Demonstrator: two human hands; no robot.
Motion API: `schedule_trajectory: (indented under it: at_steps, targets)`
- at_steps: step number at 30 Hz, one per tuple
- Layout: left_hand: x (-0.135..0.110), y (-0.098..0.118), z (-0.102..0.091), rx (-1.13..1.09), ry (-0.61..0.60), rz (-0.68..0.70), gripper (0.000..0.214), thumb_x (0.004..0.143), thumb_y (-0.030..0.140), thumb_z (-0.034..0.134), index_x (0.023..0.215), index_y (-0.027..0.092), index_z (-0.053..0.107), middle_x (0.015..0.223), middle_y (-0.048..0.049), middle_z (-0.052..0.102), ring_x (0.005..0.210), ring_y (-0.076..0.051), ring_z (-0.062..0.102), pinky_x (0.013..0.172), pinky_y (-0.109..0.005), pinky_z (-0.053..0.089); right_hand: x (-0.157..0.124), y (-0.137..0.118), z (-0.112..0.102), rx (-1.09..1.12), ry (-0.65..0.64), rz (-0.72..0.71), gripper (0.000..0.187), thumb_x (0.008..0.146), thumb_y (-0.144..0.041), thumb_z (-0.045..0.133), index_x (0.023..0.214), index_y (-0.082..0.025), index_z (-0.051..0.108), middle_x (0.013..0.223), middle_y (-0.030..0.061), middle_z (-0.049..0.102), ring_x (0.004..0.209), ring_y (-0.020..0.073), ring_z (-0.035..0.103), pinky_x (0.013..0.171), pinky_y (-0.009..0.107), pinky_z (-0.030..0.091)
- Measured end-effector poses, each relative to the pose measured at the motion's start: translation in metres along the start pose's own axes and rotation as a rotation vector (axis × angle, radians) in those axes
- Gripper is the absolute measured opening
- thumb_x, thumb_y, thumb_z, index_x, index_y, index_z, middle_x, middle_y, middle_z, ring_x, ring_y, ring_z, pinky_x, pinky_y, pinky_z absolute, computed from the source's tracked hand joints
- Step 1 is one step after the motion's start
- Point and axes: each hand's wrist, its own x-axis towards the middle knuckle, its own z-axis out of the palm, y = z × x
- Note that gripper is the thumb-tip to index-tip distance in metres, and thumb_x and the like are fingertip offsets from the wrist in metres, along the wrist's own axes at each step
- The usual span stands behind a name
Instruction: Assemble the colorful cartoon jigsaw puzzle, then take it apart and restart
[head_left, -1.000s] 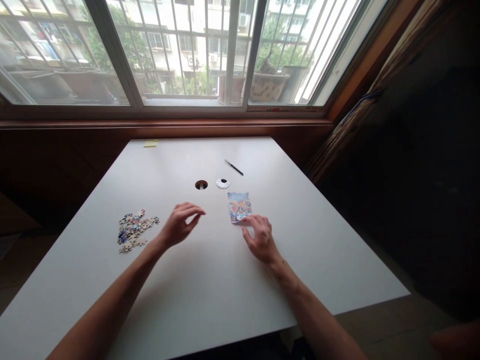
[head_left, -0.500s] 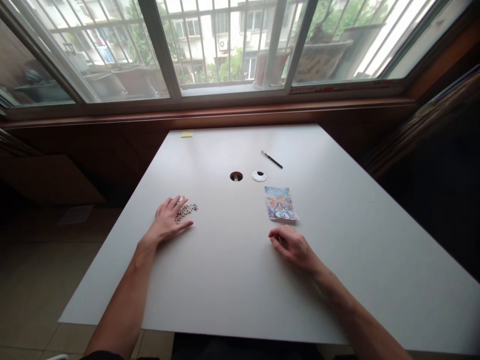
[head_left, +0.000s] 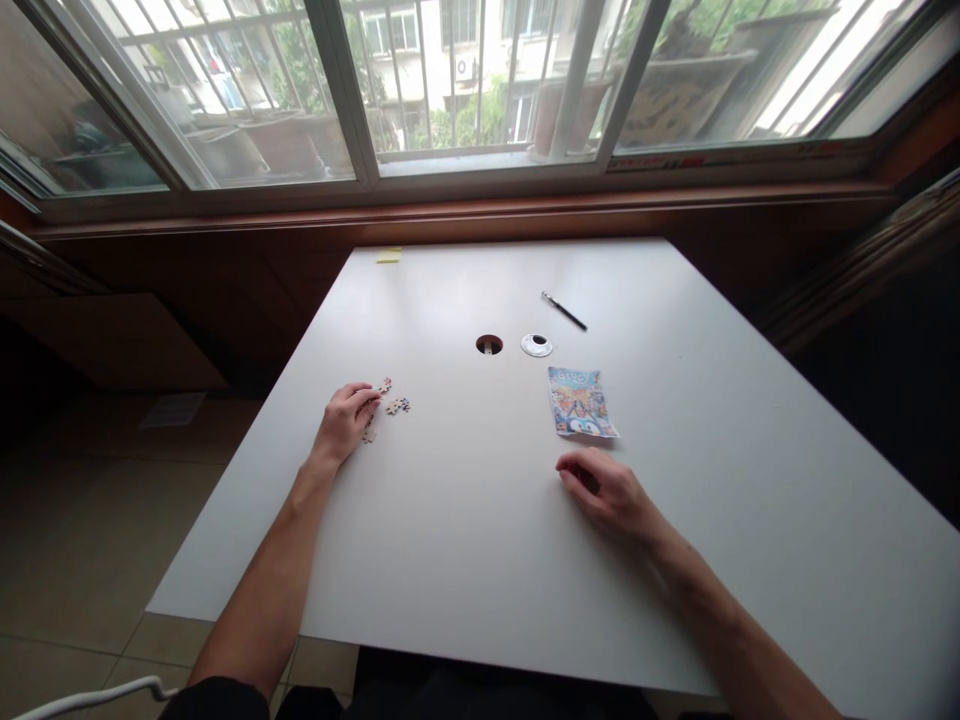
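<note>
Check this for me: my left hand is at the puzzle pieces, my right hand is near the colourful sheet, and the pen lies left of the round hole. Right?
Not quite: the pen lies to the right of the round hole, as the head view shows. Your left hand is at the puzzle pieces, and your right hand is near the colourful sheet.

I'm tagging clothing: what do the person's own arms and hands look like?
The left hand and right hand show no gloves, rings or watch. A black sleeve leaves the left forearm bare; the right forearm is bare as far as it shows.
</note>
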Motion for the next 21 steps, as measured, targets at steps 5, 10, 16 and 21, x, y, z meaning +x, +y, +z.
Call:
schedule_trajectory:
  at_steps: [5,10,16,21]
  targets:
    - [0.0,0.001,-0.007,-0.018,0.078,-0.033,0.027,0.099,0.034,0.05,0.104,0.021,0.073,0.119,-0.0082,0.071,0.11,-0.022,0.067,0.103,-0.036,0.052,0.0,0.003,0.001,-0.025,0.019,-0.009,0.016,0.095,-0.031,0.054,0.094,-0.022,0.067,0.084,0.0047,0.068,0.075,0.0188,0.062,0.071,0.033,0.052]
    - [-0.003,0.001,-0.009,-0.012,0.059,-0.057,0.025,0.094,0.028,0.053,0.1,0.022,0.076,0.124,-0.0063,0.07,0.107,-0.021,0.069,0.098,-0.033,0.056,0.001,0.012,0.002,-0.161,0.143,0.032,0.014,0.092,-0.03,0.055,0.093,-0.023,0.066,0.089,0.0058,0.068,0.086,0.0237,0.061,0.085,0.041,0.049]
    - [-0.003,0.004,-0.006,0.106,0.032,-0.027,0.026,0.086,0.02,0.058,0.101,0.026,0.079,0.128,-0.0046,0.069,0.117,-0.027,0.063,0.106,-0.046,0.05,0.0,0.019,0.003,-0.233,0.231,0.116,0.015,0.089,-0.032,0.055,0.093,-0.023,0.066,0.088,0.0074,0.067,0.086,0.0262,0.06,0.087,0.045,0.047]
    - [-0.002,0.032,0.004,0.161,-0.049,0.13,0.026,0.093,0.028,0.061,0.115,0.028,0.075,0.134,-0.0054,0.066,0.124,-0.028,0.058,0.108,-0.048,0.045,0.0,0.02,0.005,-0.262,0.246,0.121,0.017,0.088,-0.034,0.056,0.095,-0.023,0.067,0.101,0.0092,0.067,0.096,0.0285,0.06,0.09,0.046,0.047]
